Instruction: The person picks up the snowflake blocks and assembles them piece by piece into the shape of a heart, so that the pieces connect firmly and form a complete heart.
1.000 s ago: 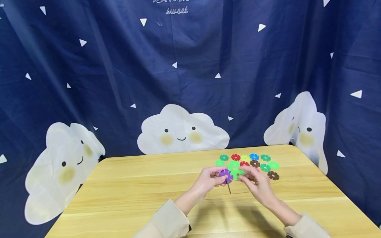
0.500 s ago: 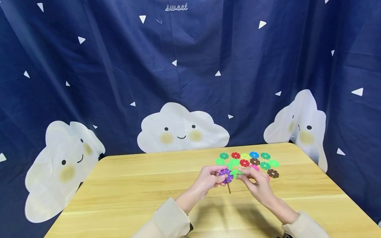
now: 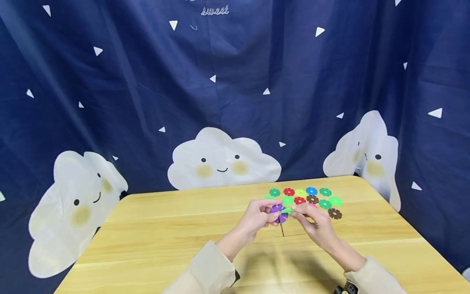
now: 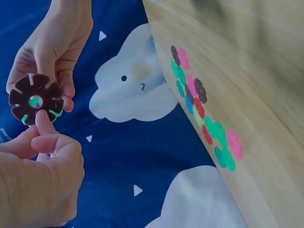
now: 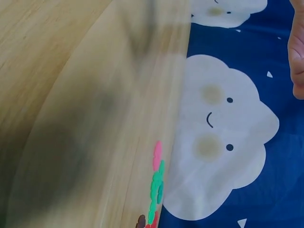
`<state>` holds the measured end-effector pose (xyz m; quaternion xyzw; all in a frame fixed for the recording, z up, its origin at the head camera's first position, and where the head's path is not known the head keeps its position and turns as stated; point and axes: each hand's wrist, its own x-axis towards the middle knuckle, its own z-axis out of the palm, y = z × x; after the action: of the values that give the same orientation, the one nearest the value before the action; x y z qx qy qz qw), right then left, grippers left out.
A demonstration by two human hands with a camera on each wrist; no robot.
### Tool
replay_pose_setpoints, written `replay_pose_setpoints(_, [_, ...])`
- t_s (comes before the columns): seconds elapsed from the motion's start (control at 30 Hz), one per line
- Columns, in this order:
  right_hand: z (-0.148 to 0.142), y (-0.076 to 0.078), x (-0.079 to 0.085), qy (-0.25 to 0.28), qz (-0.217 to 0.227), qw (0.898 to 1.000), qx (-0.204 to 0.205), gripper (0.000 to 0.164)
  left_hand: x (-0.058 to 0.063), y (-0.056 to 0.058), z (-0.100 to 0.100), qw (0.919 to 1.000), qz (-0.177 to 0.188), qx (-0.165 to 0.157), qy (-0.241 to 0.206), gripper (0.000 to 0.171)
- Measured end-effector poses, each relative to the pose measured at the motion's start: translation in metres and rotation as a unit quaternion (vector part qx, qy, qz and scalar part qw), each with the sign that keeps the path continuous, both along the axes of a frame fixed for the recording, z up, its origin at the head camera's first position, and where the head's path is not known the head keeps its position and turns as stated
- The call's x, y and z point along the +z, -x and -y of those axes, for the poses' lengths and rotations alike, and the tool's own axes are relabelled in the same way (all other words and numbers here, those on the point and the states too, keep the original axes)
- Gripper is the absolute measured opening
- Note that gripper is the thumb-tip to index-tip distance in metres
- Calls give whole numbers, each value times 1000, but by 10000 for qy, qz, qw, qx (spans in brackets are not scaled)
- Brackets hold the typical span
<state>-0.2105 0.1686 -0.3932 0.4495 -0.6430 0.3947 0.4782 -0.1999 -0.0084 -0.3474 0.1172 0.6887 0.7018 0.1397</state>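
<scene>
Purple flower-shaped slotted disc [image 3: 279, 213] is pinched between thumb and fingers of my left hand [image 3: 255, 220]. A light green slotted disc [image 3: 288, 210], turned nearly edge-on beside the purple one, is pinched by the fingertips of my right hand [image 3: 318, 226]. A brown slotted disc [image 4: 50, 95] faces the left wrist camera with a fingertip of the left hand [image 4: 42, 183] at its lower edge; green shows behind it. From the head, this brown disc is a thin line below the purple one. Part of a hand [image 5: 297, 57] enters the right wrist view.
Several loose discs lie flat at the table's back right, including a blue disc [image 3: 311, 190], a red disc [image 3: 289, 191] and a brown disc [image 3: 335, 213]. The wooden table [image 3: 165, 228] ends at a navy curtain [image 3: 235, 81] with white clouds.
The light green disc has turned from showing its face to nearly edge-on, close against the purple disc. Both hands have stayed in about the same place.
</scene>
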Motion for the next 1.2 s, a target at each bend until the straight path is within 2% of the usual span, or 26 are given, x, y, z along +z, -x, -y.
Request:
replay_pose_setpoints(0.2, [-1, 3, -2, -210, 121, 9997, -82, 30, -6, -1, 1, 9999, 84, -101, -30, 32])
replay_pose_setpoints(0.37, [-4, 8, 7, 71, 418, 9990, -109, 28, -5, 0, -4, 9991, 211, -85, -357, 32])
replay_pose_setpoints(0.4, [-3, 5, 12, 219, 488, 9984, -177, 28, -5, 0, -4, 9986, 242, -33, -476, 32])
replay_pose_setpoints(0.47, [-1, -2, 21, 505, 671, 9961, -283, 17, -4, 0, -5, 9967, 310, 162, -726, 33])
replay_pose_setpoints(0.53, [0, -7, 24, 713, 872, 9930, -357, 12, -4, 0, -3, 9934, 351, 423, -1002, 33])
replay_pose_setpoints(0.6, [1, -10, 24, 730, 1011, 9917, -318, 12, -5, 1, -2, 9893, 372, 675, -1238, 33])
replay_pose_setpoints(0.77, [3, -4, 3, 339, 1133, 9929, -156, 17, -7, 2, -7, 9811, 437, 1018, -1586, 30])
replay_pose_setpoints(0.9, [10, -4, -1, 388, 1130, 9926, -199, 14, -7, -1, -13, 9787, 527, 1030, -1697, 28])
replay_pose_setpoints(1.0, [14, -5, 0, 637, 1104, 9914, -308, 13, -8, -2, -14, 9807, 541, 942, -1624, 28])
replay_pose_setpoints(1.07, [15, -5, 3, 864, 1167, 9888, -347, 20, -9, -3, -12, 9833, 425, 968, -1484, 28])
replay_pose_setpoints(1.1, [14, -5, 4, 974, 1251, 9867, -348, 22, -9, -3, -11, 9853, 249, 1033, -1339, 29])
replay_pose_setpoints(1.17, [13, -7, 8, 1179, 1492, 9814, -260, 22, -10, -2, -8, 9871, -369, 1215, -971, 31])
replay_pose_setpoints(1.2, [13, -7, 9, 1256, 1644, 9781, -228, 22, -10, -2, -6, 9853, -749, 1331, -767, 32])
